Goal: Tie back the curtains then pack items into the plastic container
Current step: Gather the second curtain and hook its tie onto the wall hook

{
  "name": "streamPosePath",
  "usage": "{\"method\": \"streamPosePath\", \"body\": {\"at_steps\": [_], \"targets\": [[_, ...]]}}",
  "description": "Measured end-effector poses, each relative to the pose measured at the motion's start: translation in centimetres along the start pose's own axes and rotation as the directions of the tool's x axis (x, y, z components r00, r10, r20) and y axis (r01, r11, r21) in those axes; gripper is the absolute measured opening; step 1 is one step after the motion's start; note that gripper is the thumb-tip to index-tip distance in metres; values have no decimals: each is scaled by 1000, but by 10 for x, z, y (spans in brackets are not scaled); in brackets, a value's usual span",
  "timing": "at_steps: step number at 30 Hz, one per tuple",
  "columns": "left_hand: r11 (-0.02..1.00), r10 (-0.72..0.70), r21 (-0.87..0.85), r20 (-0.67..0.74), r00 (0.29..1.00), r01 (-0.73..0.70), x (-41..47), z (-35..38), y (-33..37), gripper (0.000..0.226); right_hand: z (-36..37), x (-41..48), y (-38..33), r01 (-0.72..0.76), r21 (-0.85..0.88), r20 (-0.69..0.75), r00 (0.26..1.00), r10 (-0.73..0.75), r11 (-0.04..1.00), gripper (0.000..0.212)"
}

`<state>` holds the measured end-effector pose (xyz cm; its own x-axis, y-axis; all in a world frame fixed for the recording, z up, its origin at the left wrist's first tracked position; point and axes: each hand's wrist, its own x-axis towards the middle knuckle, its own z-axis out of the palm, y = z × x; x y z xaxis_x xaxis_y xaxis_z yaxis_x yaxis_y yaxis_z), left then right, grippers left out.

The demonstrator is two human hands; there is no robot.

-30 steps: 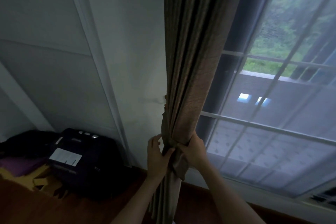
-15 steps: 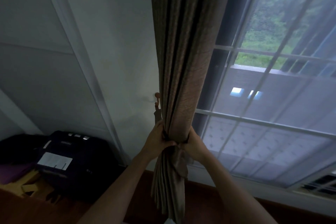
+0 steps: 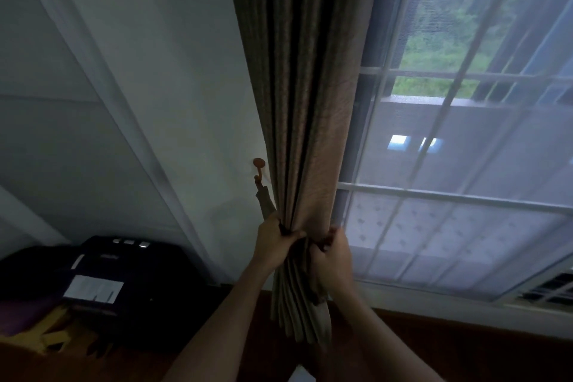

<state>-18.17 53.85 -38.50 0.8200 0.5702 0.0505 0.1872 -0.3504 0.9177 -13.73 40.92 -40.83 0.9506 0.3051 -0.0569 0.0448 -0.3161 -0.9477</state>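
Observation:
A brown pleated curtain (image 3: 307,102) hangs gathered between the white wall and the window. A tieback strip of the same fabric (image 3: 265,200) runs from a small round wall hook (image 3: 259,163) down to the bunched folds. My left hand (image 3: 274,242) grips the tieback and the curtain's left side. My right hand (image 3: 333,253) grips the tieback at the curtain's right side, fingers curled into the fabric. The band between the two hands is mostly hidden by them. The plastic container is not in view.
A window (image 3: 459,164) with white bars and a sheer screen fills the right side. A dark bag (image 3: 124,282) with a white label lies on the wooden floor at the lower left, beside yellow and purple items (image 3: 28,329). A vent (image 3: 548,288) sits at the lower right.
Both hands have closed tighter round the gathered curtain and drawn nearer each other. The view has shifted, and the wall hook has come into sight above the left hand.

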Motion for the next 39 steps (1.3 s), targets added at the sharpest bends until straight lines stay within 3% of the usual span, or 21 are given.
{"method": "streamPosePath", "body": {"at_steps": [2,3,7,17,20,23,28,31,33,34,36,38,39], "targets": [[1000,-16,8,-28,999,16,0,4,1,37,4,-9,11,4,34,-119,993,0,999,19],[1000,-26,14,-40,999,26,0,5,2,35,6,-12,16,-9,64,-113,993,16,998,18],[997,-47,63,-91,995,53,1,6,0,39,12,-12,24,-46,93,96,995,37,995,19],[993,-25,112,-81,996,34,-5,-5,-12,47,0,22,13,85,-142,232,971,-51,986,21],[994,-21,102,-118,993,33,-8,-8,-12,46,-8,29,9,110,-194,371,928,-31,975,13],[995,-30,88,-149,988,43,-10,-9,-11,42,-20,35,1,128,-256,524,851,26,958,26],[994,-58,84,-125,990,68,-9,-8,-9,42,-34,44,-6,464,-489,504,841,-194,739,20],[993,-57,101,-117,991,69,-9,-9,-8,43,-39,50,-7,518,-659,438,854,-282,545,21],[990,-61,117,-108,992,73,-9,-11,-8,44,-34,49,-8,518,-713,377,851,-365,473,21],[990,-67,120,-101,993,79,-9,-11,-7,43,-28,48,-8,505,-712,325,853,-408,488,18],[988,-79,124,-96,992,90,-8,-12,-6,42,-15,41,-5,413,-613,151,898,-413,673,13],[984,-83,147,-96,992,96,-9,-14,-3,42,-4,31,-3,224,-409,0,969,-245,885,10],[984,-78,155,-92,993,92,-10,-15,-3,42,3,26,2,163,-329,-6,985,-175,930,6]]}}
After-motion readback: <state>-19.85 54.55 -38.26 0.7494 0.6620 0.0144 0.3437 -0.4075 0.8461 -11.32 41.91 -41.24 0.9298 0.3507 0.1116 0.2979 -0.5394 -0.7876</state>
